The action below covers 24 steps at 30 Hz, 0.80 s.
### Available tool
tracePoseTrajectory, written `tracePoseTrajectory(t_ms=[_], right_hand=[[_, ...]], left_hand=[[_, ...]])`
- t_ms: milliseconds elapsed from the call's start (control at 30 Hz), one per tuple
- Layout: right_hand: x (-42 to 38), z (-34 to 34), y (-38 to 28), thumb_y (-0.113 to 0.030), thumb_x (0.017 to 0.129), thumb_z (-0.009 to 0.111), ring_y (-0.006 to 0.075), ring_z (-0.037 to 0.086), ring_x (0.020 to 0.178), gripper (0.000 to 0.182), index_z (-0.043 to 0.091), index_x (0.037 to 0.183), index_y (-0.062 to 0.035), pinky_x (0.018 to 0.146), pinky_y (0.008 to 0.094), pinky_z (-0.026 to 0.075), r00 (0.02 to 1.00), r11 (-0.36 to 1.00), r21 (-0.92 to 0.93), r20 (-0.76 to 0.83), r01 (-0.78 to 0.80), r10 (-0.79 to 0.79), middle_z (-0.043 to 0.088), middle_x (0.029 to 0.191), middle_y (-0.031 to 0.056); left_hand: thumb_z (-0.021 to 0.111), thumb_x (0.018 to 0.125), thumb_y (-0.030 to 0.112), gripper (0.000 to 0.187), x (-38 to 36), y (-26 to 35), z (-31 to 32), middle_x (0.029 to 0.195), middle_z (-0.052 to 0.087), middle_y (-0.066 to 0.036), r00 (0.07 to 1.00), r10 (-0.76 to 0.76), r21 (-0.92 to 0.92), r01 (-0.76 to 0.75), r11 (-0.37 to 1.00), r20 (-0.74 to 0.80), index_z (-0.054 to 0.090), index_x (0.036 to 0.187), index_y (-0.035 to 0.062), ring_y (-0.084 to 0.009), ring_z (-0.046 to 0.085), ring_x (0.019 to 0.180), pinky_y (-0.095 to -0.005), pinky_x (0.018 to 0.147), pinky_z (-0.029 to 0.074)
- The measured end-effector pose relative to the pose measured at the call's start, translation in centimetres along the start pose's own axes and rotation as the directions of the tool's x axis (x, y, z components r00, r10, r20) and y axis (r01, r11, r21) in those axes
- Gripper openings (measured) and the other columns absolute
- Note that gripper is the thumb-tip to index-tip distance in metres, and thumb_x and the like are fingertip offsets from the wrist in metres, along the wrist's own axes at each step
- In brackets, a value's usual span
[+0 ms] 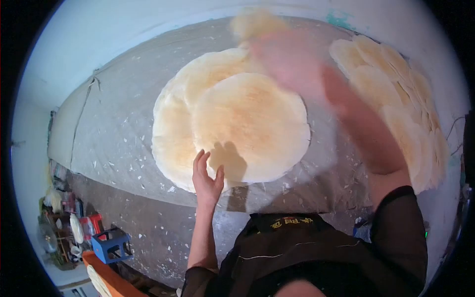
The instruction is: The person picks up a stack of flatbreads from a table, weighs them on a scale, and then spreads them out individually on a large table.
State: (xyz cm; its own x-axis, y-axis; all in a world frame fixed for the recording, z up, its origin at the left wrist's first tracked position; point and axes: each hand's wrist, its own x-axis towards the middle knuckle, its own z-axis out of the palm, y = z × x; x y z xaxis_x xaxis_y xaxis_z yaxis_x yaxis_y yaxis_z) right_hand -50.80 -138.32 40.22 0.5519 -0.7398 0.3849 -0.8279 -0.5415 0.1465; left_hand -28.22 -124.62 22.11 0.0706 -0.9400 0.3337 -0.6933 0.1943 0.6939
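Note:
Large round flatbreads (247, 123), pale with browned patches, lie overlapping on a grey covered table (118, 114). My left hand (208, 180) is raised at their near edge, thumb and fingers apart, with nothing in it, and casts a shadow on the top bread. Smeared by motion, my right hand (282, 54) is over the far right edge of the breads. At its fingers is a blurred yellowish thing (257, 24), too smeared to name; how the fingers meet it cannot be made out.
More overlapping flatbreads (391, 99) lie at the table's right end. Pale scraps are scattered over the table and floor. At lower left stand a blue stool (112, 246), a red item (91, 225) and a cluttered shelf. A wall runs behind the table.

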Motion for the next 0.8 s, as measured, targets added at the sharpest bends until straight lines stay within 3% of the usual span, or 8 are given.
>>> tracePoseTrajectory(t_ms=[100,200,300,533,633,700,733,800], right_hand=[[4.1,7.3,-8.9,-0.008,0.062,0.052,0.0261,0.057,0.055,0.012,0.052,0.072,-0.0025,0.048,0.0393,0.043,0.955,0.95,0.106,-0.069,0.294,-0.288,0.055,0.057,0.0133],[2.7,16.9,-14.5,-0.01,0.065,0.051,0.0254,0.056,0.066,0.011,0.05,0.074,-0.0029,0.062,0.0379,0.043,0.918,0.905,0.268,0.13,0.331,-0.375,0.056,0.067,0.0114],[-1.0,23.1,-14.5,-0.012,0.069,0.049,0.026,0.051,0.083,0.012,0.051,0.075,-0.0029,0.076,0.0375,0.04,0.909,0.892,0.234,-0.263,0.387,-0.325,0.054,0.082,0.0145],[-5.4,20.3,-7.3,-0.016,0.082,0.033,0.0267,0.042,0.104,0.024,0.049,0.096,-0.0058,0.09,0.0413,0.03,0.928,0.839,0.521,0.213,0.155,-0.304,0.048,0.102,0.0145],[-12.5,23.2,-1.1,-0.019,0.08,0.039,0.0268,0.042,0.107,0.024,0.052,0.095,-0.0046,0.088,0.042,0.031,0.933,0.952,0.296,-0.358,0.078,0.035,0.05,0.107,0.0145],[-15.1,17.5,5.8,-0.02,0.075,0.047,0.0277,0.05,0.099,0.022,0.057,0.087,-0.0039,0.083,0.0423,0.036,0.837,0.903,0.206,0.492,-0.377,0.237,0.056,0.1,0.0135],[-17.6,15.0,8.1,-0.016,0.066,0.054,0.0287,0.056,0.077,0.013,0.058,0.071,-0.005,0.071,0.0421,0.04,0.771,0.839,0.109,0.47,-0.533,0.43,0.059,0.078,0.0094],[-29.6,21.9,16.4,-0.013,0.063,0.054,0.0293,0.053,0.07,0.01,0.047,0.06,-0.0057,0.06,0.0428,0.041,0.921,0.946,0.201,-0.25,-0.253,0.3,0.05,0.063,0.0112]], left_hand=[[0.061,0.071,0.004,0.041,-2.0,-0.8,-1.7,0.119,0.044,-0.016,0.996,-0.078,0.024,0.079,0.997,-0.04,0.047,0.11,0.0039,-0.0289,0.046,0.106,-0.0372,0.081,0.043],[0.061,0.071,0.003,0.04,-3.6,-1.4,-3.5,0.117,0.045,-0.018,0.979,-0.198,0.024,0.199,0.98,-0.044,0.046,0.109,0.0028,-0.0307,0.048,0.103,-0.0369,0.079,0.043],[0.061,0.072,0.002,0.04,-5.0,-3.1,-5.1,0.114,0.047,-0.016,0.955,-0.279,0.023,0.282,0.959,-0.095,0.047,0.109,0.0019,-0.0268,0.049,0.101,-0.0344,0.077,0.043],[0.058,0.074,0.0,0.038,-6.9,-4.9,-3.2,0.105,0.053,-0.013,0.92,-0.383,-0.166,0.367,0.915,-0.08,0.047,0.111,-0.0017,-0.0199,0.052,0.093,-0.0298,0.075,0.043],[0.057,0.075,0.0,0.036,-4.6,-1.2,-1.3,0.101,0.054,-0.014,0.956,-0.294,-0.123,0.292,0.949,0.004,0.048,0.109,-0.0027,-0.0199,0.053,0.088,-0.0291,0.074,0.044],[0.056,0.075,0.0,0.034,-2.4,0.9,0.4,0.099,0.055,-0.015,0.97,-0.234,-0.136,0.241,0.961,0.07,0.048,0.108,-0.0031,-0.0196,0.054,0.087,-0.0291,0.074,0.045],[0.056,0.076,0.0,0.033,-1.6,1.8,1.7,0.098,0.055,-0.015,0.977,-0.186,-0.182,0.202,0.962,0.103,0.049,0.107,-0.0032,-0.0195,0.054,0.086,-0.0292,0.074,0.045],[0.055,0.076,0.0,0.029,-0.6,5.1,6.1,0.097,0.056,-0.013,0.974,-0.135,-0.265,0.18,0.947,0.181,0.049,0.105,-0.0038,-0.0193,0.055,0.085,-0.0292,0.075,0.045]])
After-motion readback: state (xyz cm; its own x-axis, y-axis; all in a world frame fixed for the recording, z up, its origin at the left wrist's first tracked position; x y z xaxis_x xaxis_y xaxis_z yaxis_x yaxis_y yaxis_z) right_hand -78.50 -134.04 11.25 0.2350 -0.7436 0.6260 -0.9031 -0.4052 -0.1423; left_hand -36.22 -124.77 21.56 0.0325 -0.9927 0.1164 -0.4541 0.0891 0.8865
